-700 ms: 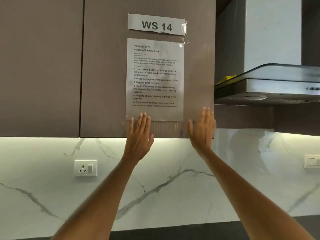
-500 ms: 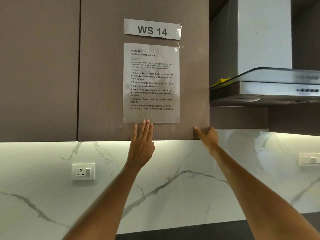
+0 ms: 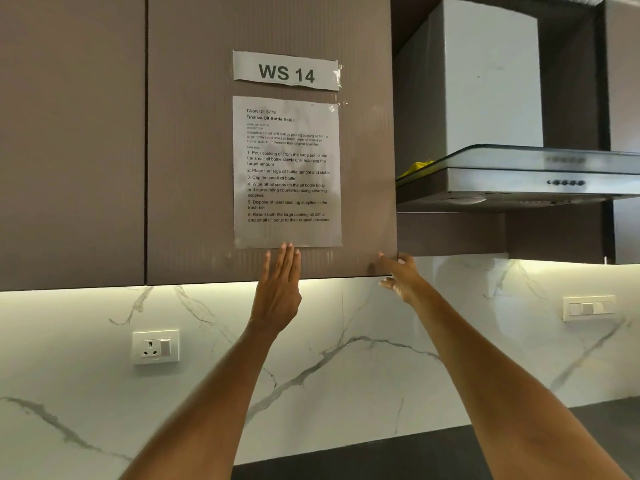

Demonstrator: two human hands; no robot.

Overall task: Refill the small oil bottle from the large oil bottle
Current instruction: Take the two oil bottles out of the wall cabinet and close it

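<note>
Right hand (image 3: pixel 401 275), flat and open moments before, had curled its grip round the lower right corner of the cabinet door (image 3: pixel 194 202); left hand (image 3: pixel 278 289) stayed flat below the instruction sheet (image 3: pixel 287 171). Neither oil bottle showed, so opening probably came next.

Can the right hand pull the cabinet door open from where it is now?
Probably yes. The right hand already grips the door's lower right corner, thumb in front and fingers under the edge. Nothing blocks it; the left hand lies flat on the door front.
</note>
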